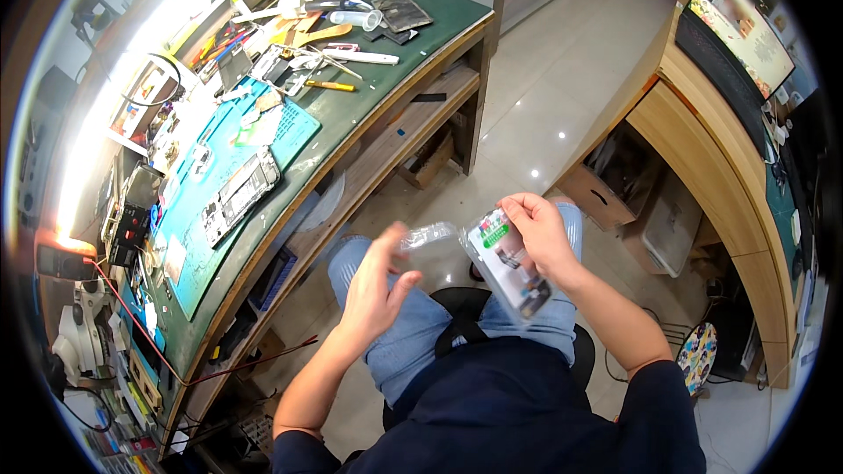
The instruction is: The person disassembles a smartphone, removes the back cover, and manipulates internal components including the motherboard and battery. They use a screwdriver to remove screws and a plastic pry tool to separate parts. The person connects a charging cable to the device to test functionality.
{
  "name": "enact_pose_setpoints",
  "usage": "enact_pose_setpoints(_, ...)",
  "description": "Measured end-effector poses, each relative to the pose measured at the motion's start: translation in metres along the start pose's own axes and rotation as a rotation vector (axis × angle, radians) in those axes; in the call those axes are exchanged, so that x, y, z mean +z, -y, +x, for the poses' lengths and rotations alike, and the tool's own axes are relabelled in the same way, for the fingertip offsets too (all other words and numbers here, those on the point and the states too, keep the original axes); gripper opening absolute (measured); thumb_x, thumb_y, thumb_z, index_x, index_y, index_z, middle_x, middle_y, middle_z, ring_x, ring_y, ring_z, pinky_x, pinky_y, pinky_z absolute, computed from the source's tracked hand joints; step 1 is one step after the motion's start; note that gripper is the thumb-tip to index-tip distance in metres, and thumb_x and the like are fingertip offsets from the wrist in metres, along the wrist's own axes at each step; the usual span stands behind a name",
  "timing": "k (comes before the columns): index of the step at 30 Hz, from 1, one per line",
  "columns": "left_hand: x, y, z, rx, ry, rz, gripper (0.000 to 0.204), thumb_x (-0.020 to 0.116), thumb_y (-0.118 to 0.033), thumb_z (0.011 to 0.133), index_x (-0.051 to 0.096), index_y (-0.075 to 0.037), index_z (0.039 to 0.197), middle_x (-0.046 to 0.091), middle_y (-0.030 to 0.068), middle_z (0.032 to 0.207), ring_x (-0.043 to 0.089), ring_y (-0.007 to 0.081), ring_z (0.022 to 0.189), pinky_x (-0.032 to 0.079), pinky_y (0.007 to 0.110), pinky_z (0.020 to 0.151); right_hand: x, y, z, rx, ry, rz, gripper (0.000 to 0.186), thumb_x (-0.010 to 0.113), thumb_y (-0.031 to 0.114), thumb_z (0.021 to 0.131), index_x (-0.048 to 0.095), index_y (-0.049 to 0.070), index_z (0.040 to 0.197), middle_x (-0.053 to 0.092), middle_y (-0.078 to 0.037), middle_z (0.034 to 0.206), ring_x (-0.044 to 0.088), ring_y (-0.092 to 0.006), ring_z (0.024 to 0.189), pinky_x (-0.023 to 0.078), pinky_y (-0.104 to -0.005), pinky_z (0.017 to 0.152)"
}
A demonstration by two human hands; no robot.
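Note:
My right hand (pixel 537 233) pinches the upper right edge of a clear plastic package (pixel 512 268) over my lap. Inside the package shows a printed card or insert with a green label and a dark lower end; its exact contents are hard to make out. To its left, my left hand (pixel 373 290) is raised over my left thigh, somewhat blurred, with the thumb spread away from the fingers. A crumpled strip of clear plastic (pixel 428 235) is beside its fingertips, between hand and package; whether it touches the fingers is unclear.
The green-topped workbench (pixel 430 13) on the left bears a blue mat (pixel 198 250), an opened phone (pixel 239 195) and scattered tools. A red cable (pixel 145 333) crosses its near end. On the right, a wooden desk (pixel 707 136) holds a laptop (pixel 733 35); a cardboard box (pixel 597 197) sits beneath.

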State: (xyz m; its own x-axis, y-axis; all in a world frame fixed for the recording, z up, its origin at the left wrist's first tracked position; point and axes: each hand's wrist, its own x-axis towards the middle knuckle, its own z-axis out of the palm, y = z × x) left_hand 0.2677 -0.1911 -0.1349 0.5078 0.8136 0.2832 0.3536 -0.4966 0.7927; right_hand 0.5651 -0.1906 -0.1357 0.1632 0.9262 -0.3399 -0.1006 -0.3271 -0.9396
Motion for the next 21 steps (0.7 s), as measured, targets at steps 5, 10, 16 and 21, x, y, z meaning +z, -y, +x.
enact_pose_setpoints(5, 0.052, 0.019, -0.018, -0.566, 0.103, -0.833, 0.089, 0.075, -0.040, 0.101, 0.026, 0.004, 0.161, 0.053, 0.0237, 0.152, 0.057, 0.0288, 0.137, 0.049, 0.041, 0.112, 0.021, -0.028, -0.004, -0.162, -0.048, 0.148, 0.023, 0.061, 0.010, 0.109, 0.062, -0.001, 0.129, 0.074, -0.005, 0.102, 0.066, -0.0062, 0.086, 0.053, -0.0224, 0.070)
enact_pose_setpoints(10, 0.052, 0.000, -0.012, -0.766, 0.012, -0.707, 0.036, 0.084, -0.015, 0.095, 0.069, 0.006, 0.121, 0.076, 0.0094, 0.109, 0.070, 0.0118, 0.093, 0.058, 0.030, 0.084, 0.027, -0.029, -0.023, -0.218, 0.104, 0.113, 0.019, 0.060, 0.003, 0.107, 0.060, 0.000, 0.126, 0.073, -0.005, 0.104, 0.069, -0.0086, 0.087, 0.057, -0.0237, 0.073)
enact_pose_setpoints(16, 0.030, 0.002, -0.017, -0.742, 0.121, -0.590, 0.026, 0.080, -0.022, 0.099, 0.076, 0.004, 0.104, 0.077, 0.0036, 0.091, 0.068, 0.0068, 0.084, 0.053, 0.026, 0.073, 0.003, -0.011, -0.026, -0.222, 0.311, -0.248, 0.026, 0.066, 0.008, 0.104, 0.060, 0.000, 0.128, 0.072, -0.005, 0.104, 0.068, -0.0096, 0.081, 0.058, -0.0267, 0.070)
enact_pose_setpoints(21, 0.015, -0.005, -0.010, -0.733, 0.266, -0.440, 0.030, 0.077, -0.027, 0.102, 0.076, 0.002, 0.107, 0.076, 0.0007, 0.090, 0.066, 0.0058, 0.084, 0.053, 0.027, 0.075, -0.005, -0.006, -0.024, 0.004, 0.496, -0.166, 0.030, 0.069, 0.018, 0.104, 0.067, -0.002, 0.127, 0.073, -0.005, 0.104, 0.070, -0.0118, 0.090, 0.060, -0.0282, 0.073)
